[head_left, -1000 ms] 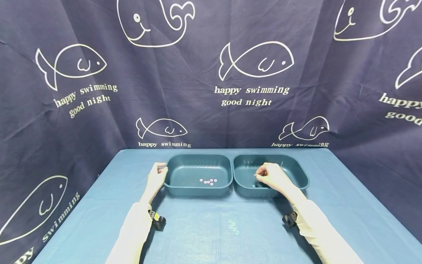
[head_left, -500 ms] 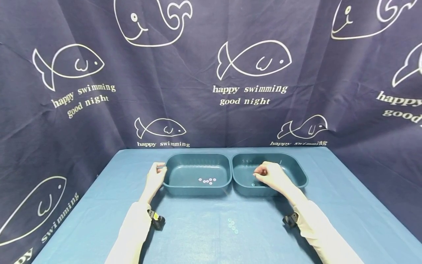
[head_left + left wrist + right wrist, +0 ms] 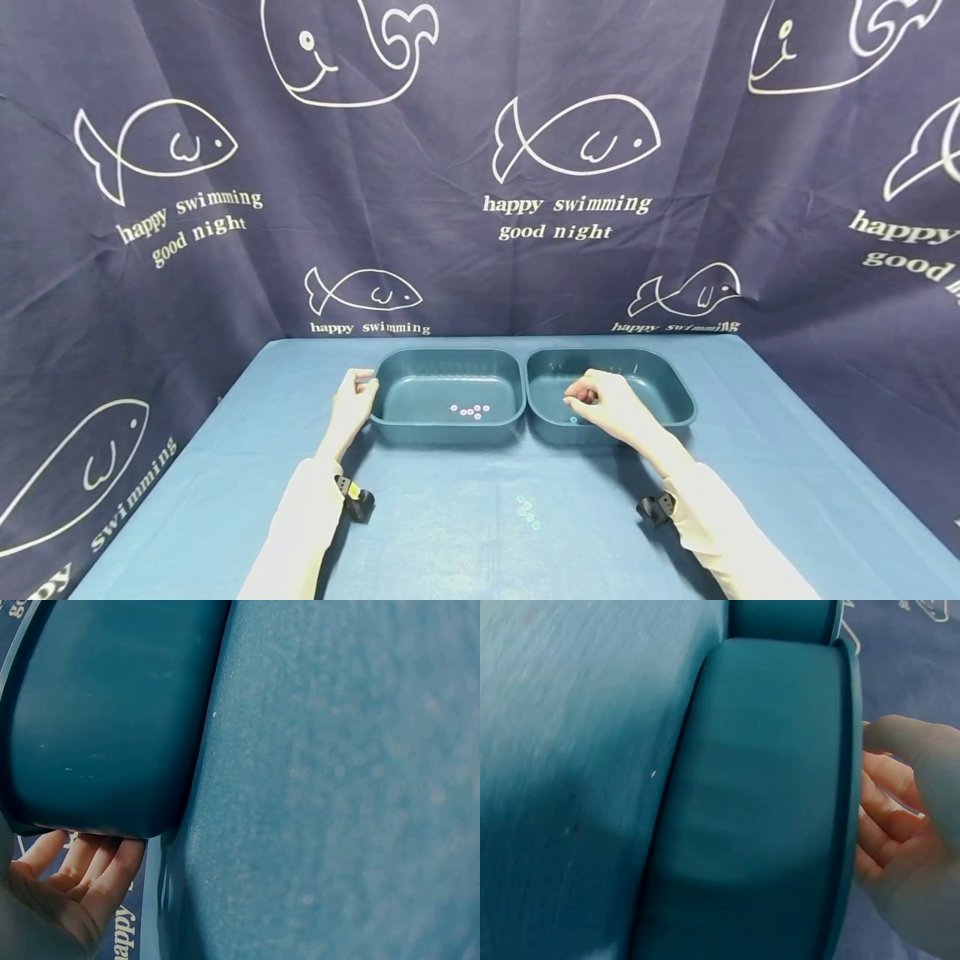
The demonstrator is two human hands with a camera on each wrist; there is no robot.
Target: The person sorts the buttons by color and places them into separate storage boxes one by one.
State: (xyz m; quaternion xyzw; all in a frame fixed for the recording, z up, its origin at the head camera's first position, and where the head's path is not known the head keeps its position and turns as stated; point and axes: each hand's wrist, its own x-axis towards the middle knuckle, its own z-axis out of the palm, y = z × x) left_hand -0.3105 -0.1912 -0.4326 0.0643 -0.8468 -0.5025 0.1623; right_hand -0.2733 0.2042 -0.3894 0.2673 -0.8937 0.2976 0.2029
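Note:
In the head view my left hand [image 3: 352, 404] is at the left end of the left teal bin [image 3: 450, 433]. In the left wrist view its extended fingers [image 3: 105, 877] touch that bin's outer end wall. My right hand [image 3: 611, 404] is bent over the right teal bin [image 3: 615, 354], thumb and forefinger brought close together. Its fingertips are hidden behind the bin rim [image 3: 853, 750] in the right wrist view, and I cannot tell whether it holds something. One small light-blue button-like disc [image 3: 573, 420] lies below them on the bin floor.
Several small pink button-like discs [image 3: 470, 412] lie in the left bin. Several pale green discs [image 3: 528, 512] lie on the blue tablecloth [image 3: 442, 533] in front of the bins, which stand side by side. A dark fish-print curtain [image 3: 450, 183] hangs behind.
My right hand has shifted slightly left over the right bin, and its thumb and forefinger have changed pose a little. My left hand stays at the left bin.

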